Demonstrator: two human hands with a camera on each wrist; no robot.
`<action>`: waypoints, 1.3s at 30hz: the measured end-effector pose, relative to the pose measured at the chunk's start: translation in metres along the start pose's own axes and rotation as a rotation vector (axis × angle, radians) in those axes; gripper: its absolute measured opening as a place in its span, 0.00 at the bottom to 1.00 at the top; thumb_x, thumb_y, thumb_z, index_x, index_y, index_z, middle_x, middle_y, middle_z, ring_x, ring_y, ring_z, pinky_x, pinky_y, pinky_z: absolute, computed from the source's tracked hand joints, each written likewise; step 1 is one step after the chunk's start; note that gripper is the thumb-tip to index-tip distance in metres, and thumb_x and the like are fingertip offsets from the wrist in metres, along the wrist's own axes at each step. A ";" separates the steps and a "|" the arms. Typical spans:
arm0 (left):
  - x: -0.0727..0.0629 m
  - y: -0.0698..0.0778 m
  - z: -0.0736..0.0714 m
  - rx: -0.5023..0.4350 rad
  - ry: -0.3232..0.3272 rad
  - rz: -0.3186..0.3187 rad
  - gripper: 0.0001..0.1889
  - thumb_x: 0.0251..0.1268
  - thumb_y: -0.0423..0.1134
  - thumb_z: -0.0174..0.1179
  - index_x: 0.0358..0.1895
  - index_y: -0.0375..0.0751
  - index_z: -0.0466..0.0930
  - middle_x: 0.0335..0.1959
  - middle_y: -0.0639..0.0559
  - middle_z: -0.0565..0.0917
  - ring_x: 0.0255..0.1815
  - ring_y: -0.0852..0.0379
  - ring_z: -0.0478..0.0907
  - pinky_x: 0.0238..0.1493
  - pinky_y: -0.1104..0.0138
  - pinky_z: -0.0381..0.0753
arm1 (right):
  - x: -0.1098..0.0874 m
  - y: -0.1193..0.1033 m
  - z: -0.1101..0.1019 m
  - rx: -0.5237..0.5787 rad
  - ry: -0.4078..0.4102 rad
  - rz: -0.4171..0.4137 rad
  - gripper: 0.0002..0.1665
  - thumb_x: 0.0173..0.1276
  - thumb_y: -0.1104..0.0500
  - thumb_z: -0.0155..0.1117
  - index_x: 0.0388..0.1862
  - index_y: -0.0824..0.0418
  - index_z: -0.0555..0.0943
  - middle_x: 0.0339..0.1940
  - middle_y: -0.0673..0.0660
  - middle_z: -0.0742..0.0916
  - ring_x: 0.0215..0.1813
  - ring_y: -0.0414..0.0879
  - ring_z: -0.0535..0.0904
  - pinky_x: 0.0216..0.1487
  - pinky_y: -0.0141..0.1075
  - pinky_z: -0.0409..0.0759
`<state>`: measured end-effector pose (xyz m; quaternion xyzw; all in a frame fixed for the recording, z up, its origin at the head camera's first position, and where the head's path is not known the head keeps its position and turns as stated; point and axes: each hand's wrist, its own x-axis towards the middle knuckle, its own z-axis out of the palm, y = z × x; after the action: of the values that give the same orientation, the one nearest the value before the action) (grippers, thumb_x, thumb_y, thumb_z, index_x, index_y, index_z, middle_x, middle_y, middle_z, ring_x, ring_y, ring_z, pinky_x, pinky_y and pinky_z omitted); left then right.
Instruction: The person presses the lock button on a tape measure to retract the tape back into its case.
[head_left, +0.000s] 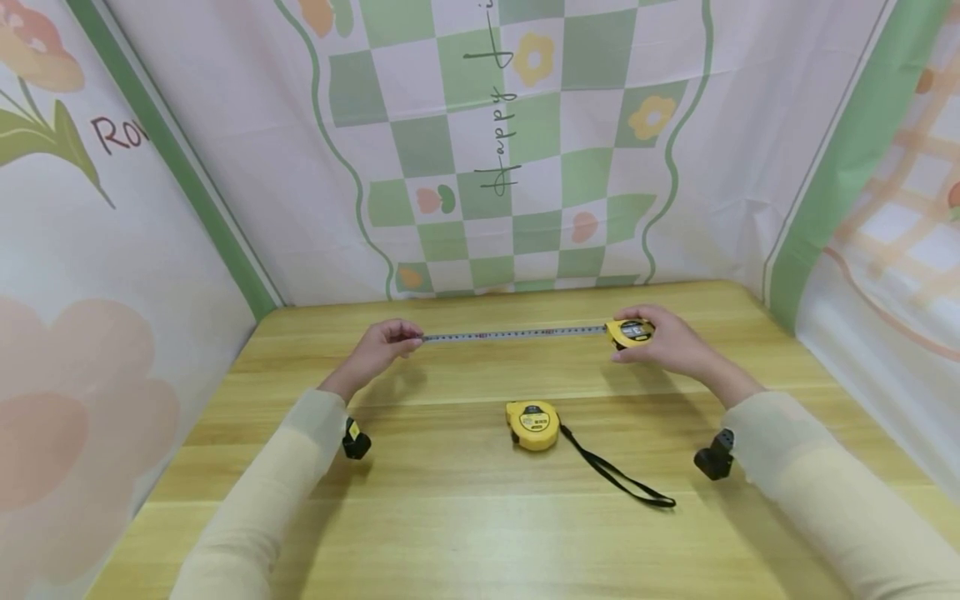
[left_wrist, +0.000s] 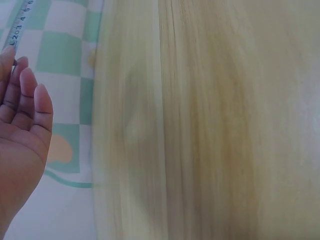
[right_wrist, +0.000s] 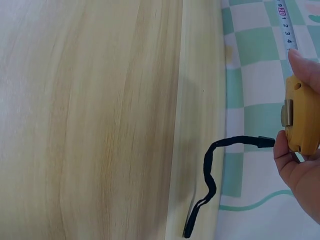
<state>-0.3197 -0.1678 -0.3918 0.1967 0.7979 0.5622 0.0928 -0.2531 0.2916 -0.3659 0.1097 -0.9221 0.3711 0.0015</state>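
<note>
Stretched between the two hands in the head view is a metal tape blade (head_left: 517,334) with printed numbers. My left hand (head_left: 386,343) pinches its free end between thumb and fingers; the left wrist view shows that hand (left_wrist: 22,125) at the left edge with its other fingers loosely bent. My right hand (head_left: 671,340) grips the yellow case of a tape measure (head_left: 630,333), from which the blade runs out. In the right wrist view a black wrist strap (right_wrist: 210,170) hangs from this tape measure (right_wrist: 302,115).
A second yellow tape measure (head_left: 533,425) lies on the wooden table (head_left: 450,533), its black strap (head_left: 615,475) trailing right. Behind the table hangs a green-and-white checked cloth (head_left: 487,150), with printed cloth at both sides. Black wrist cameras (head_left: 716,456) sit on both sleeves.
</note>
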 end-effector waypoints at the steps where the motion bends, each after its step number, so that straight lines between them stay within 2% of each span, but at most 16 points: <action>1: 0.001 -0.001 0.000 -0.001 0.000 0.001 0.11 0.71 0.32 0.57 0.51 0.29 0.77 0.42 0.48 0.81 0.42 0.54 0.77 0.47 0.61 0.79 | 0.000 -0.001 0.000 0.000 -0.001 -0.003 0.44 0.54 0.47 0.78 0.65 0.63 0.70 0.57 0.65 0.75 0.51 0.57 0.72 0.45 0.44 0.74; 9: 0.003 -0.007 0.004 0.013 0.020 0.021 0.12 0.70 0.35 0.59 0.50 0.31 0.77 0.48 0.35 0.79 0.47 0.43 0.77 0.54 0.48 0.75 | 0.001 -0.003 0.003 -0.007 0.004 -0.010 0.44 0.55 0.49 0.78 0.65 0.65 0.70 0.56 0.66 0.75 0.50 0.57 0.73 0.45 0.45 0.74; 18: 0.002 -0.006 0.006 -0.042 0.028 0.023 0.10 0.70 0.33 0.58 0.49 0.30 0.77 0.47 0.33 0.79 0.53 0.27 0.70 0.56 0.41 0.71 | 0.003 0.000 0.004 -0.012 0.006 -0.010 0.44 0.54 0.47 0.78 0.65 0.64 0.70 0.57 0.66 0.75 0.50 0.57 0.73 0.46 0.45 0.74; 26: 0.005 -0.008 0.008 -0.032 0.022 0.034 0.11 0.70 0.34 0.59 0.49 0.31 0.78 0.48 0.30 0.78 0.52 0.27 0.70 0.54 0.41 0.71 | 0.005 0.004 0.007 0.000 0.003 -0.001 0.42 0.56 0.52 0.77 0.65 0.64 0.70 0.57 0.66 0.74 0.50 0.58 0.72 0.45 0.45 0.74; 32: 0.004 -0.007 0.009 -0.039 0.021 0.037 0.10 0.70 0.34 0.58 0.49 0.31 0.78 0.49 0.25 0.76 0.51 0.26 0.70 0.54 0.40 0.71 | 0.007 0.006 0.008 0.003 0.003 0.001 0.41 0.56 0.53 0.77 0.65 0.64 0.70 0.58 0.65 0.73 0.50 0.58 0.72 0.44 0.45 0.75; 39: 0.004 -0.008 0.009 -0.042 0.024 0.035 0.10 0.70 0.33 0.58 0.49 0.30 0.77 0.50 0.25 0.75 0.52 0.26 0.70 0.54 0.40 0.71 | 0.007 0.005 0.009 0.007 0.008 0.003 0.40 0.56 0.54 0.77 0.65 0.64 0.70 0.58 0.66 0.73 0.51 0.58 0.72 0.45 0.45 0.74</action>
<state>-0.3220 -0.1607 -0.4016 0.2016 0.7835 0.5826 0.0775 -0.2604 0.2875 -0.3753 0.1071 -0.9209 0.3747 0.0041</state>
